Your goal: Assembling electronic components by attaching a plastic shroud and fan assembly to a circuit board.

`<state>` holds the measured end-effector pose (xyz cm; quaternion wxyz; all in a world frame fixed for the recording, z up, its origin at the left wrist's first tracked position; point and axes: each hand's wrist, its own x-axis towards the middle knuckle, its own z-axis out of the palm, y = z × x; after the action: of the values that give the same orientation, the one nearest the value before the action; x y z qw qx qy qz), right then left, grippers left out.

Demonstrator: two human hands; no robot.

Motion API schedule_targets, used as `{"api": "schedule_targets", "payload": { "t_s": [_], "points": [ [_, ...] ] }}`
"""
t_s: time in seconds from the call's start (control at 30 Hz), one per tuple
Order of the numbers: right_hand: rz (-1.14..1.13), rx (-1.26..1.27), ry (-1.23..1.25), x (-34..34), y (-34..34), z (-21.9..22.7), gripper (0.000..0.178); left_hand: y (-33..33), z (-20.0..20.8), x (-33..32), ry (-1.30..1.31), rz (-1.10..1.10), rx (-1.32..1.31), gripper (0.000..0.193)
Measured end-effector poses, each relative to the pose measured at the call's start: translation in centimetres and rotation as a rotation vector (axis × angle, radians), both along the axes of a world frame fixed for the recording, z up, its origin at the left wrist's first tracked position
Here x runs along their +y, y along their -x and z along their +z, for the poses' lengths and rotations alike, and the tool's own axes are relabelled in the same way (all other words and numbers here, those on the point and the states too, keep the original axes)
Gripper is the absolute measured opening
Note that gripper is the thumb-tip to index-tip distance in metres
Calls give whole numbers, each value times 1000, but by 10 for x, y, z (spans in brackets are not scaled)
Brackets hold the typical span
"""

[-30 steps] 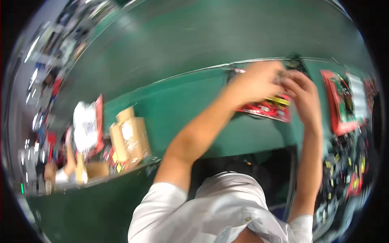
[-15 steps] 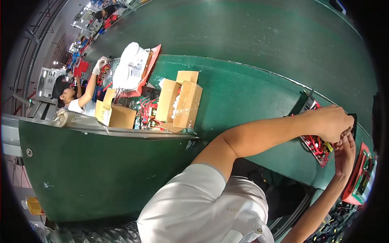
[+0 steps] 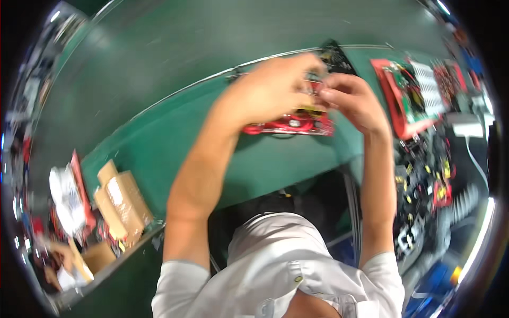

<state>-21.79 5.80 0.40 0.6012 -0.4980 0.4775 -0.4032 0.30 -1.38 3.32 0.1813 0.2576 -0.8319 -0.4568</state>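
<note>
Red board [image 3: 289, 126], one: on the green bench [image 3: 180, 124], partly hidden beneath the hands.
Yellow part [image 3: 310, 110], one visible: toward the board's right end.
Small part [image 3: 314, 79], one: between the two hands; kind blurred.
Left hand [image 3: 268, 87], one: fingers curled over the board; blur and angle hide whether they grasp anything.
Right hand [image 3: 350, 98], one: thumb and forefinger drawn together beside the small part; whether they pinch it, cannot tell.
Handling, as judged: board kept flat, fingertips close together, pressure light, wrists clear of raised components.
Black item [image 3: 336, 55], one: behind the hands.
Red tray [image 3: 391, 103], one: right.
Cartons [image 3: 127, 201], two: left.
White bag [image 3: 66, 199], one: beyond them.
</note>
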Motion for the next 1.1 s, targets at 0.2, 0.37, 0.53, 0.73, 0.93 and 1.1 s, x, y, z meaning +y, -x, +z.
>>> {"api": "schedule_targets", "payload": {
  "t_s": [0.2,0.37,0.53,0.73,0.93,1.1],
  "points": [
    [-130,-9,52,4,-11,1,19,-3,0,4,3,102,43,46],
    [-216,6,56,7,-7,-10,20,-4,3,2,49,123,-69,29],
    [-223,-36,61,8,-10,-9,20,8,-10,7,234,109,-98,22],
    [-195,15,122,13,-10,-10,19,9,-13,5,320,93,-106,19],
    [-248,340,301,14,-9,-17,13,10,-15,10,513,108,-187,29],
    [-292,801,508,18,-14,-31,12,3,-23,15,530,-50,-305,66]
  ]
}}
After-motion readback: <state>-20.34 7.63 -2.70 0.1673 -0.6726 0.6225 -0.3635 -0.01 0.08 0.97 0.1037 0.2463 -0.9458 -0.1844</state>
